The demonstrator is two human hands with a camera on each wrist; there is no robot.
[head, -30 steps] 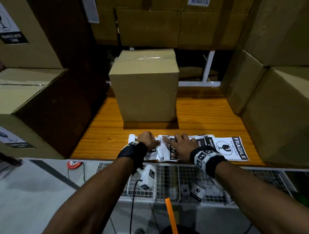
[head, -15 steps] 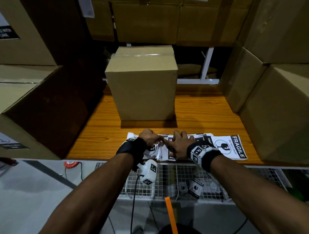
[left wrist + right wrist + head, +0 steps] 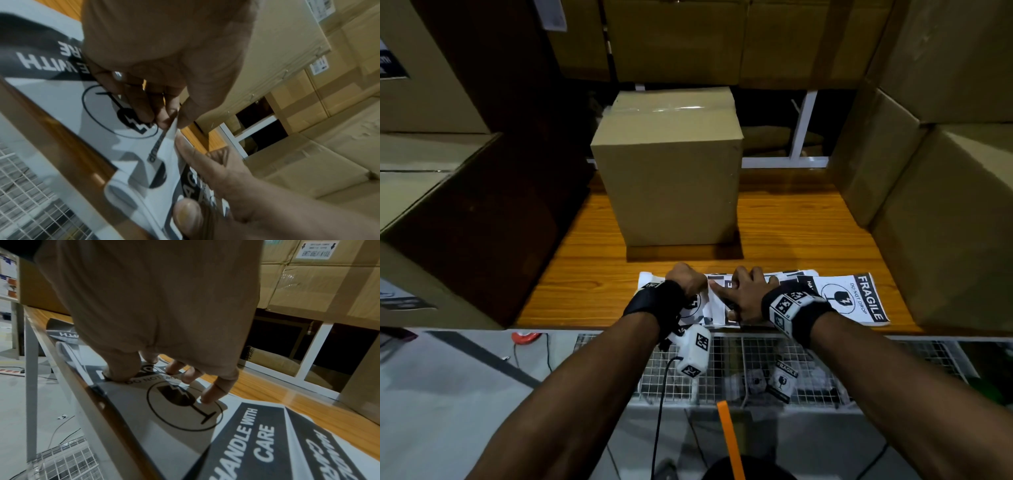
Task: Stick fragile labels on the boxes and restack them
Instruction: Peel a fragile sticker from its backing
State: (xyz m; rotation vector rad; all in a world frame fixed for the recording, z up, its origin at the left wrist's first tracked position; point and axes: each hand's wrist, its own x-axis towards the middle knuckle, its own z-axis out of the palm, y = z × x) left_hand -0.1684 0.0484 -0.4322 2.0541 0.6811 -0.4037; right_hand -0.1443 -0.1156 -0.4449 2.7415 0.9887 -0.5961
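Both hands hide labels (image 3: 717, 305): left hand (image 3: 686, 281) apparently pinching corner; right hand (image 3: 748, 295) pressing flat.

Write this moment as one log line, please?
stage: peeling label | left hand: pinches label corner | right hand: presses label sheets on table | box: unlabelled front

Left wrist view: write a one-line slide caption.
Left hand pinches a fragile label's lifted edge; right hand holds it down.

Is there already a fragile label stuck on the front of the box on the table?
No, the box shows a bare cardboard front.
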